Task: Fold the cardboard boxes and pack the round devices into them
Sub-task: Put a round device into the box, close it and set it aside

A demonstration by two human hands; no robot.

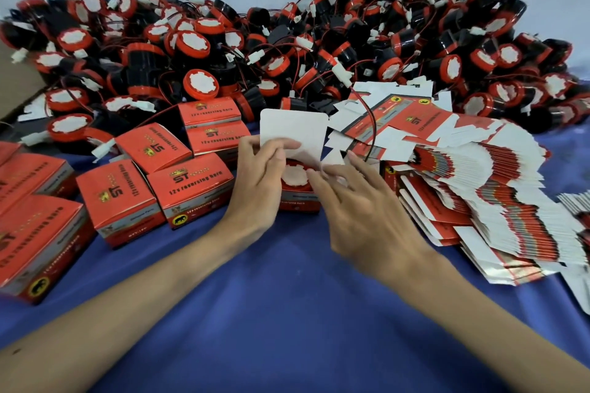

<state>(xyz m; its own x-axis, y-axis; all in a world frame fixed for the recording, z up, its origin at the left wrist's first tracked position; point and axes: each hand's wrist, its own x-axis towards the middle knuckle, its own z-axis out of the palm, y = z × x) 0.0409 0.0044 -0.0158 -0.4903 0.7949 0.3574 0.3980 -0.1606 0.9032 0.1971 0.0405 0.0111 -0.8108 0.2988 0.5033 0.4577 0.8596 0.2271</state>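
An open red cardboard box stands on the blue cloth at the centre, its white lid flap raised. Inside it lies a round device with a red rim and a white face. My left hand is at the box's left side, thumb and fingers pinching a white side flap. My right hand is at the box's right side, its fingers stretched over the right flap and touching it. A huge heap of round black-and-red devices with wires fills the back.
Several closed red boxes stand to the left of my hands. A fanned stack of flat unfolded boxes lies to the right. The blue cloth covers the table in front.
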